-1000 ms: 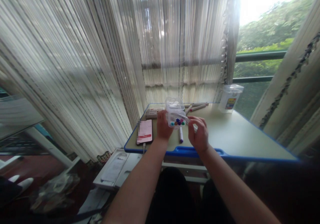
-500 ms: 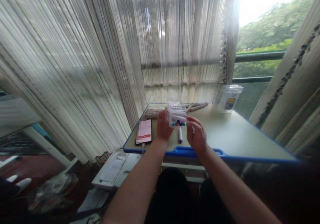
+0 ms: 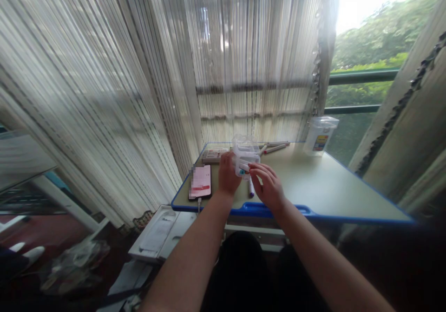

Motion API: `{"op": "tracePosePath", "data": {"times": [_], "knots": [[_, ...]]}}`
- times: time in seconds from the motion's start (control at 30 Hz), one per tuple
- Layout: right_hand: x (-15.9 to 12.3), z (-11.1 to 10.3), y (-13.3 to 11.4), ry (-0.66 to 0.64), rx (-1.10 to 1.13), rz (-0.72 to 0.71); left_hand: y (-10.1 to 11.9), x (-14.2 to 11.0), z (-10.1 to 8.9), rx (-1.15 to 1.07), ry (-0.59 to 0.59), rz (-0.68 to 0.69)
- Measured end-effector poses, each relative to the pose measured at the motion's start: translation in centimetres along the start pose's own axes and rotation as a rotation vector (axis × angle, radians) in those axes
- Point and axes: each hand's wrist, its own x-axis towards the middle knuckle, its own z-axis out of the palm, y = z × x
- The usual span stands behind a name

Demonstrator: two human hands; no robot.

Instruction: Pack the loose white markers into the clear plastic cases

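My left hand [image 3: 226,178] is wrapped round the left side of a clear plastic marker box [image 3: 245,154] tilted toward me on the desk [image 3: 324,193]. My right hand [image 3: 267,185] is at the open end of the box, fingers pinched on a white marker [image 3: 244,166] that is partly inside it. Other marker caps in the box are mostly hidden behind my right fingers. A purple-tipped marker [image 3: 251,189] lies on the desk just below the box, between my two hands.
A phone [image 3: 201,182] with a cable lies on the desk's left. Loose markers [image 3: 275,147] and a flat box [image 3: 213,155] sit behind the clear box. A plastic tub [image 3: 319,135] stands at the back right by the window. Curtains hang behind the desk.
My right hand has moved left and up to the mouth of the box, pushing the white marker further in. It now covers the coloured caps. My left hand has stayed in place.
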Motion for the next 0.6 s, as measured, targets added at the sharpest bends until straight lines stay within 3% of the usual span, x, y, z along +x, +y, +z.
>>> {"op": "tracePosePath", "data": {"times": [0.43, 0.6], "knots": [[0.08, 0.17, -0.12, -0.031, -0.111, 0.067, -0.47, -0.03, -0.04, -0.024, 0.020, -0.021], [0.06, 0.14, 0.23, 0.055, -0.161, 0.177, -0.93, -0.14, 0.03, 0.001, 0.081, -0.056]]}}
